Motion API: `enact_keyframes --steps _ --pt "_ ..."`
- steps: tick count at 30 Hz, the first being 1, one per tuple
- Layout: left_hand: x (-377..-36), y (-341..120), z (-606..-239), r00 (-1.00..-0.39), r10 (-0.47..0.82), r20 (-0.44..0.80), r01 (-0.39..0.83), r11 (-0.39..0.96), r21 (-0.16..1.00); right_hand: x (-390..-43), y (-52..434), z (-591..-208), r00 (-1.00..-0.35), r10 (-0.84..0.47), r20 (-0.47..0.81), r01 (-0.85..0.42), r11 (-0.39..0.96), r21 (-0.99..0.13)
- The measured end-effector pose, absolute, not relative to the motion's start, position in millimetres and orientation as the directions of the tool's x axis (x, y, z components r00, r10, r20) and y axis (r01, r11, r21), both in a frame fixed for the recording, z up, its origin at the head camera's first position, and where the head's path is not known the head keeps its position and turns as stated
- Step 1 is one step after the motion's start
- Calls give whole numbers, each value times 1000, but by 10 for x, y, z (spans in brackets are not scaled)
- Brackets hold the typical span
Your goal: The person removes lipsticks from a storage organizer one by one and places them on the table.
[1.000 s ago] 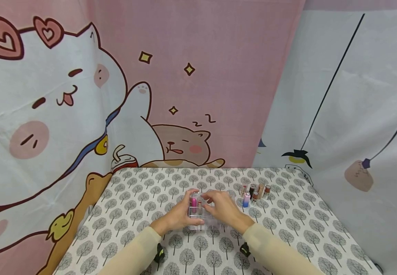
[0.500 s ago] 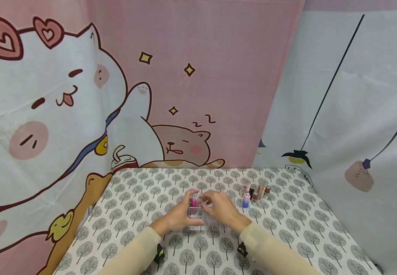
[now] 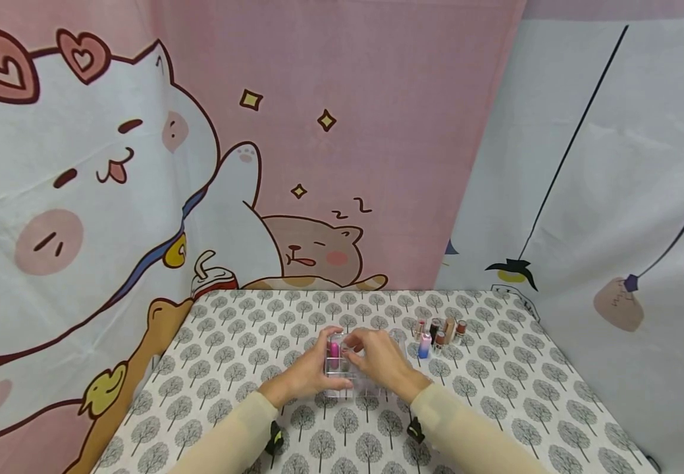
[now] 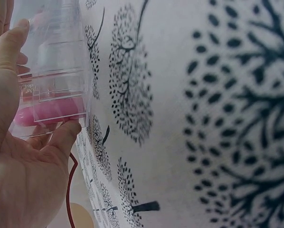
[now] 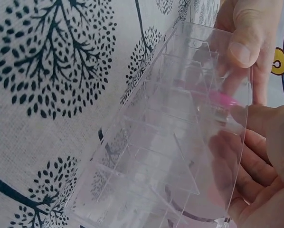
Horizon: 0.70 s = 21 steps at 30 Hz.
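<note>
A clear plastic organizer with divided compartments (image 5: 156, 156) stands on the table in front of the person. My left hand (image 3: 306, 373) grips its left end, thumb at the near side and fingers at the far side. A bright pink lipstick tube (image 4: 52, 112) stands upright in the end compartment, beside the left hand. My right hand (image 3: 380, 356) reaches over the organizer and pinches the top of a second, clear-bodied lipstick (image 5: 220, 116) in the compartment to the right of the pink one. The fingers hide much of this lipstick.
To the right of the organizer several lipsticks stand grouped, among them a pink-and-blue one (image 3: 424, 345), a black one (image 3: 434, 326) and a tan one (image 3: 449, 329). A tree-print cloth (image 3: 229, 342) covers the table. Printed curtains (image 3: 401, 164) hang behind it.
My right hand has shifted slightly left and down over the second lipstick, hiding its top more. The left hand and the organizer stay in place.
</note>
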State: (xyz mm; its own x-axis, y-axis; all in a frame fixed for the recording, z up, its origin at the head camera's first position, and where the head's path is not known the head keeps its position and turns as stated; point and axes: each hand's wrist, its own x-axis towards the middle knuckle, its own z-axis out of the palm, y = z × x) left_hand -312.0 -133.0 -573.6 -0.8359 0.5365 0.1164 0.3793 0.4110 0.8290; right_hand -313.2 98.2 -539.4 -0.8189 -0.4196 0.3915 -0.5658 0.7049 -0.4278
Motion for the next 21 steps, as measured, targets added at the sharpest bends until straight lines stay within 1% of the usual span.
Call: enact_keyframes --steps 9,18,21 --pt "-3114 -1321 -5728 -838 533 113 382 426 821 -3139 970 -5394 -827 -404 392 -554 704 -445" --pt "-3093 -1327 -5715 -837 538 105 368 410 834 -3123 984 -5374 -838 -389 384 -542 683 -490" --pt "-3100 -1333 -5697 -833 543 108 372 404 836 -3128 992 -5350 -834 -384 397 -546 679 -490"
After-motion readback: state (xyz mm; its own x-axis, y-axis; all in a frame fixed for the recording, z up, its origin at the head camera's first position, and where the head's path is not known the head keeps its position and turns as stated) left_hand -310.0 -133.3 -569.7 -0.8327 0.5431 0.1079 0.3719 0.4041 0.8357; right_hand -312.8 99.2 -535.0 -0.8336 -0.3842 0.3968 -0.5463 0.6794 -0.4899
